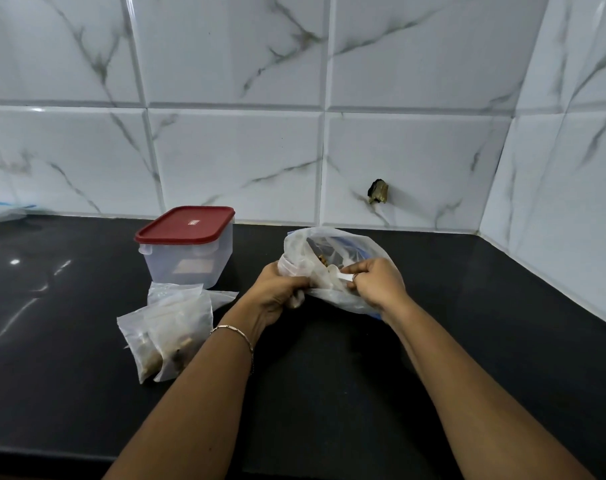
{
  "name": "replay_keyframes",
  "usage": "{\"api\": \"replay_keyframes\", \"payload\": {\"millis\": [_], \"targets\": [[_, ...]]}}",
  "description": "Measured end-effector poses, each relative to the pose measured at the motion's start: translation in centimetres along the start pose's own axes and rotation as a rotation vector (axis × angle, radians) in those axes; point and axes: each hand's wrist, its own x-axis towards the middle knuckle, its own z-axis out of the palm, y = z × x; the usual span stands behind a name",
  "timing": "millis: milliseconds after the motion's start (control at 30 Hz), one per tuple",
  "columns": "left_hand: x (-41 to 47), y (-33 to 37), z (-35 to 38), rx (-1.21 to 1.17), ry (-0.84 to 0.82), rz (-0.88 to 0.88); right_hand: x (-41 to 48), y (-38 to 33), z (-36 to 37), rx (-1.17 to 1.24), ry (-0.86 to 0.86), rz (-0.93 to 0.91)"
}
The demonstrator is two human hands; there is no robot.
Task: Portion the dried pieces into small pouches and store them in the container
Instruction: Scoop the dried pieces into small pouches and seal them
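On the dark surface (329, 375) the big plastic bag (360, 244) of dried pieces (324, 260) is lying open right of the lidded container (187, 249), filled pouches (166, 337) just before it. The left hand (277, 289) is closing round a small pouch (289, 268) at the bag's mouth while the right hand (377, 282) is pinching a white spoon (339, 273); keeping the pouch mouth wide under the spoon should be preventing spills.

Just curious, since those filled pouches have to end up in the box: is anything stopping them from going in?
Yes. The red lid sits closed on the container, so the filled pouches lying in front of it cannot go in until it comes off. Both hands are busy at the big bag.
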Motion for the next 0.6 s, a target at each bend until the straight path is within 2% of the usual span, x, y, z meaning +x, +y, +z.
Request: {"api": "replay_keyframes", "payload": {"millis": [333, 500, 600], "targets": [[0.1, -0.1, -0.2, 0.007, -0.092, 0.014, 0.0, -0.3, 0.8, 0.282, -0.058, 0.149], [0.3, 0.5, -0.6, -0.087, -0.033, 0.011, -0.4, -1.0, 0.7, 0.46, -0.049, 0.243], [0.5, 0.7, -0.9, -0.127, -0.005, 0.001, -0.8, -1.5, 0.4, 0.487, -0.09, 0.258]]}}
